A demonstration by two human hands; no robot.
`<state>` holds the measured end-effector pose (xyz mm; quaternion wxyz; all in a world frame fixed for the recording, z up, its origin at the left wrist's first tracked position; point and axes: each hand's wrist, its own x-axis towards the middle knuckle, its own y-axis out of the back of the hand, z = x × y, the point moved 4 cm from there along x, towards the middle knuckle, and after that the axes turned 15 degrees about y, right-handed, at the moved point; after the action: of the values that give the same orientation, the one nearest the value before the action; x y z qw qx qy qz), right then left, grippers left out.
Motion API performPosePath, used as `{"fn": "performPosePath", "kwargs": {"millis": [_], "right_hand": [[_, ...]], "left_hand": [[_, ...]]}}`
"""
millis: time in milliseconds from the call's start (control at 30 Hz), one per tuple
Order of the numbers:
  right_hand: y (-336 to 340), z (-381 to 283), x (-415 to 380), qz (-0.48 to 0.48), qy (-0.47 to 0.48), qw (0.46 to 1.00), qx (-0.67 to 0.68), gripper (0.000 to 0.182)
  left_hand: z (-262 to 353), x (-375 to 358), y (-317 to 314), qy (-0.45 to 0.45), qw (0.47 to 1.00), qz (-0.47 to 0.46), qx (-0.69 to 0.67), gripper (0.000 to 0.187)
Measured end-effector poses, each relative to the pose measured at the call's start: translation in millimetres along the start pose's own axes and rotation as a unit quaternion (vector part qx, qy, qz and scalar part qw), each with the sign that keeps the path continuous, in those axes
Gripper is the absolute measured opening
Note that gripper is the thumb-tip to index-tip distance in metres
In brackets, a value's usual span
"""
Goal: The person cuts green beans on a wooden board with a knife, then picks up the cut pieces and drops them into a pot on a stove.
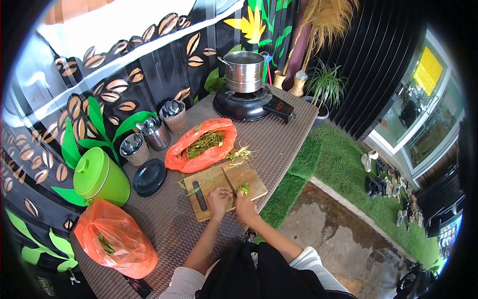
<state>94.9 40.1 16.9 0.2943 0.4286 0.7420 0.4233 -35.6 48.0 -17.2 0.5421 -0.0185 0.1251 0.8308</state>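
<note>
On the wooden cutting board, my right hand is wrapped round the handle of a knife, its blade pointing away from me. My left hand is close beside the blade, fingers pinched together over the board; what they hold is too small to make out. Small chopped green pieces lie just right of the knife. A few loose green leaves rest near the board's left side. Just beyond the board stands an open orange plastic bag full of long green stalks.
Pale stalk ends lie behind the board. To the left are dark plates, a green lidded bucket and another orange bag. Cutlery cups line the wall. A steel pot sits on a black burner at the back.
</note>
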Motion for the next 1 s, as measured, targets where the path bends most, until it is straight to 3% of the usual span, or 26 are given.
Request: {"fn": "performPosePath", "kwargs": {"millis": [67, 200, 267, 367, 500, 567, 600, 667, 767, 867, 1000], "right_hand": [[5, 7, 11, 0.027, 0.048, 0.998, 0.025, 0.025], [1, -2, -7, 0.014, 0.036, 0.999, 0.008, 0.025], [-4, -7, -14, 0.011, -0.022, 0.999, 0.022, 0.028], [-2, -3, -7, 0.013, 0.010, 1.000, 0.020, 0.027], [10, 3, 2, 0.019, 0.065, 0.998, 0.015, 0.026], [12, -1, -6, 0.005, 0.040, 0.999, 0.009, 0.021], [11, -7, -9, 0.004, 0.041, 0.999, 0.009, 0.021], [3, -14, -16, -0.004, -0.016, 1.000, 0.023, 0.022], [-7, -10, -9, 0.025, -0.016, 0.999, 0.046, 0.022], [-4, -1, 1, 0.019, 0.026, 0.999, 0.026, 0.022], [-2, -1, -7, 0.029, 0.038, 0.998, 0.032, 0.023]], "left_hand": [[0, -1, 0, -0.033, 0.999, 0.012, 0.012, 0.021], [11, -21, 3, -0.083, 0.995, 0.051, 0.035, 0.018], [24, -30, 3, -0.196, 0.963, 0.079, 0.169, 0.020], [30, -40, 1, -0.269, 0.934, 0.078, 0.221, 0.021], [29, -38, 0, -0.251, 0.938, 0.089, 0.223, 0.021], [20, -28, 3, -0.122, 0.988, 0.054, 0.074, 0.024], [18, -26, 2, -0.122, 0.988, 0.054, 0.074, 0.024], [2, -18, -1, 0.000, 0.996, 0.006, -0.086, 0.022], [-12, -7, 3, -0.048, 0.998, 0.040, 0.022, 0.026], [-16, -5, 1, -0.080, 0.996, 0.030, 0.006, 0.026], [-3, -16, 4, -0.026, 0.999, 0.033, -0.019, 0.021]]}}
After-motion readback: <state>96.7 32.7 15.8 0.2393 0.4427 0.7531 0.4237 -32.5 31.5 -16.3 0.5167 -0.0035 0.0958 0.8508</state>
